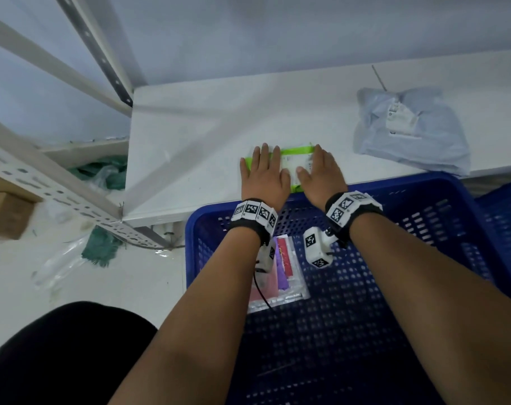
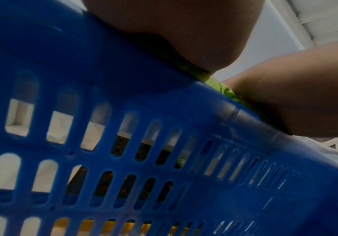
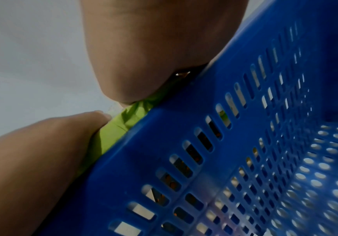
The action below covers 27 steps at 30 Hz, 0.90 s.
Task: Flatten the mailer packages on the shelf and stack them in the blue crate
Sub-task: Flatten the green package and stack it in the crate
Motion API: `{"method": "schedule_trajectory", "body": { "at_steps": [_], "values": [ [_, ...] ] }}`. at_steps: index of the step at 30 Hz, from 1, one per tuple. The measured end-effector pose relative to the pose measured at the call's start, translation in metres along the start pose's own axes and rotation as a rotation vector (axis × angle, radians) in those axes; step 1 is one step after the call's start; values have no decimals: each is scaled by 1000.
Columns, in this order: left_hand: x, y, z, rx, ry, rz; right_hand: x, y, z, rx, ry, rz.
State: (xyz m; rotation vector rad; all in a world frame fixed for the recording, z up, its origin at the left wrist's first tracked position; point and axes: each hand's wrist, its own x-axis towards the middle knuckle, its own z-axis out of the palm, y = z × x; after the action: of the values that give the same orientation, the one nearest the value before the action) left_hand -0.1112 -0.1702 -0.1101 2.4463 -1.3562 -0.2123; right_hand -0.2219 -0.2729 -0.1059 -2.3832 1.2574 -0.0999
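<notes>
A green mailer package (image 1: 295,162) with a white label lies on the white shelf (image 1: 196,135) near its front edge. My left hand (image 1: 264,173) presses flat on its left part, fingers straight. My right hand (image 1: 321,173) presses flat on its right part. Both wrist views show a strip of the green mailer (image 2: 224,91) (image 3: 119,132) under my palms, just above the rim of the blue crate (image 2: 143,111) (image 3: 224,143). The blue crate (image 1: 423,229) stands right below the shelf edge. One flat clear mailer with pink and purple contents (image 1: 289,270) lies on its floor.
A crumpled pale blue mailer (image 1: 409,130) with a white label lies on the shelf at the right. Slotted metal shelf posts (image 1: 58,182) stand at the left. Green cloth and clear plastic (image 1: 99,249) lie on the floor beside a cardboard box (image 1: 6,214).
</notes>
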Motion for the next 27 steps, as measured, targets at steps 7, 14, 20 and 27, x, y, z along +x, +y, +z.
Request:
{"method": "schedule_trajectory", "body": {
  "at_steps": [7, 14, 20, 27],
  "values": [
    [-2, -17, -2, 26, -70, -14, -8, -3, 2, -108, -2, 0],
    [0, -31, -9, 89, -192, -25, -8, -6, 1, -120, -57, 24],
    [1, -36, -10, 144, -214, -16, -14, -28, -22, -239, 47, -109],
    [1, -40, -11, 444, -295, 30, -16, -84, 3, -165, -198, -487]
  ]
}}
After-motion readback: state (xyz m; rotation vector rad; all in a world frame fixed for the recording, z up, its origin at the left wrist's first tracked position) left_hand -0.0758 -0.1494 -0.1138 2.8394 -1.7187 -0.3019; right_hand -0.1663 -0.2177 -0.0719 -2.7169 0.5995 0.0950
